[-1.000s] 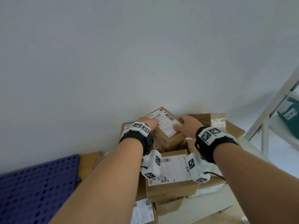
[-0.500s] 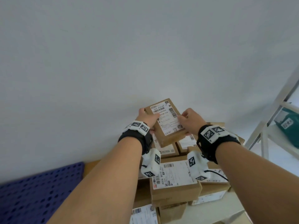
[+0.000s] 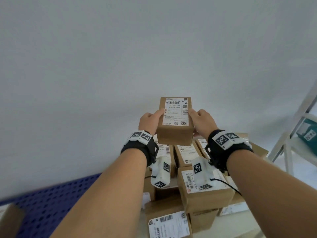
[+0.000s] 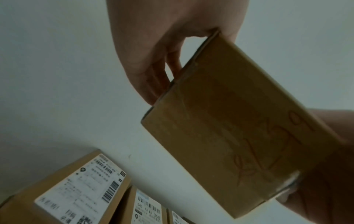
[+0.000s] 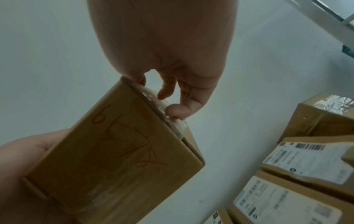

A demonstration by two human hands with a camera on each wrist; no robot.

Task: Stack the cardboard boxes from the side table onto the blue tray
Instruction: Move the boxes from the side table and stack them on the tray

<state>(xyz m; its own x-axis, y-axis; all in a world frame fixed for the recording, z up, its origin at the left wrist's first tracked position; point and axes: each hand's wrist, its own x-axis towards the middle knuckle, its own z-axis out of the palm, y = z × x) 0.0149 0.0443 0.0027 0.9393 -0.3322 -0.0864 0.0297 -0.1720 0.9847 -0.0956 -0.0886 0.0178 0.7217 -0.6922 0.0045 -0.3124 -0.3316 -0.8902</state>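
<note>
You are gripping the cardboard box (image 3: 175, 121) from both sides: left hand (image 3: 149, 123) on its left face, right hand (image 3: 202, 122) on its right, thumbs on the labelled top, fingers (image 4: 153, 84) curling against the side faces. The box is hanging in the air, clear of the pile of boxes (image 3: 202, 189) on the side table (image 3: 228, 225). The wrist views are showing only fingertip contact along the edges, so I judge you should be squeezing evenly and keeping the box level. The blue tray (image 3: 44, 205) is lying low to your left; you should be swinging that way while clearing the box (image 3: 10, 222) near its front edge.
</note>
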